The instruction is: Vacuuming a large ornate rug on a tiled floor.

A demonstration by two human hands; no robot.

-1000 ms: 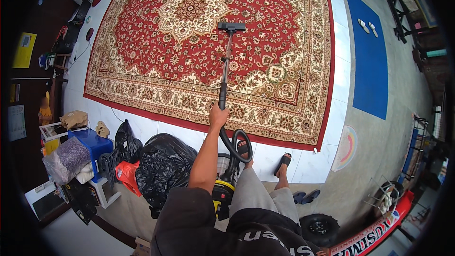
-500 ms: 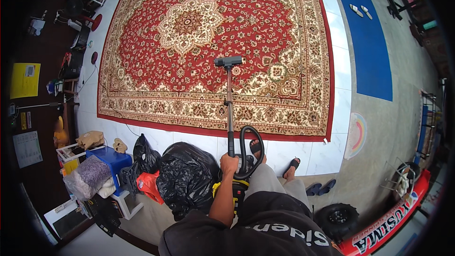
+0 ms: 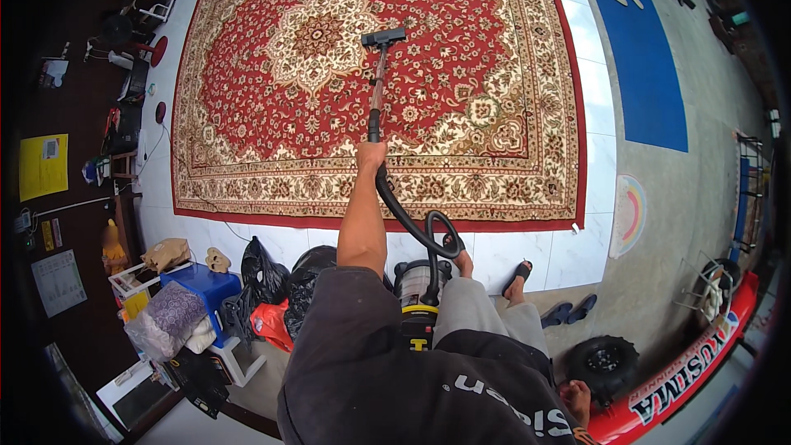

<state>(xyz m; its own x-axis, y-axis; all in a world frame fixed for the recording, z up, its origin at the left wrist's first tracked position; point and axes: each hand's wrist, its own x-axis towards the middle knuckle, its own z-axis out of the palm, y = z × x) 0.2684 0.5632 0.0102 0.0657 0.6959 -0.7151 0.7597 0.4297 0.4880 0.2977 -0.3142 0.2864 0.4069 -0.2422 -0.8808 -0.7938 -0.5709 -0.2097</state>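
A loose, faded black shirt (image 3: 354,387) covers the torso, with bold white lettering (image 3: 544,423) across the front, upside down in this view. Its wide short sleeve (image 3: 354,292) leaves the left forearm (image 3: 362,218) and left hand (image 3: 371,156) bare. Below are plain light grey shorts (image 3: 474,313) of soft-looking cloth, bare shins and black open-toed sandals (image 3: 527,267).

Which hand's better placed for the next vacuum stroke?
Probably the left hand: it grips the vacuum wand, stretched well forward. The right hand is far back, well away from the wand.
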